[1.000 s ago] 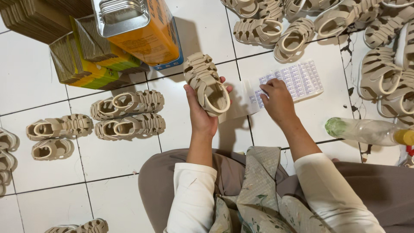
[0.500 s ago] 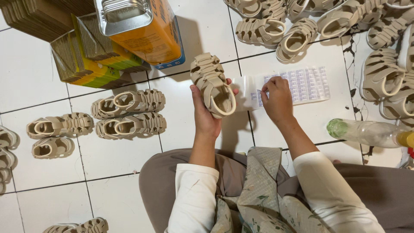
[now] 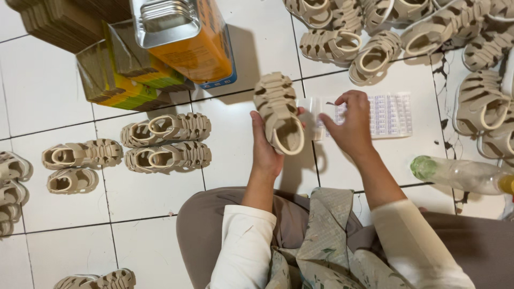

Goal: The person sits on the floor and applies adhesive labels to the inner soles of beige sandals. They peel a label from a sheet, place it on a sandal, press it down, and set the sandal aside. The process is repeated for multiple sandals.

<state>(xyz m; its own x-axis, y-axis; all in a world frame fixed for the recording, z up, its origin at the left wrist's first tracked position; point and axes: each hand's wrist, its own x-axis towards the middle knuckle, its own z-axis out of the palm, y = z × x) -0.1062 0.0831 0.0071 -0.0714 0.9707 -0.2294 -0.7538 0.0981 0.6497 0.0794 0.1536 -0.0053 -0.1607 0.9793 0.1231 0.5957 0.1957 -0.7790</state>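
White floor tiles (image 3: 48, 101) spread below me, my left hand (image 3: 266, 152) still clasps the beige sandal (image 3: 279, 113) upright, and my right hand (image 3: 350, 126) has lifted, fingertips pinching at the sticker sheet (image 3: 383, 115), likely peeling one.

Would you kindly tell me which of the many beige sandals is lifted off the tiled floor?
Only the sandal held in the left hand; all the others lie on the tiles.

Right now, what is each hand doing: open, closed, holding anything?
Left hand: closed around a beige strappy plastic sandal, held up off the floor.
Right hand: fingers pinched at a white sheet of small stickers lying on the tiles.
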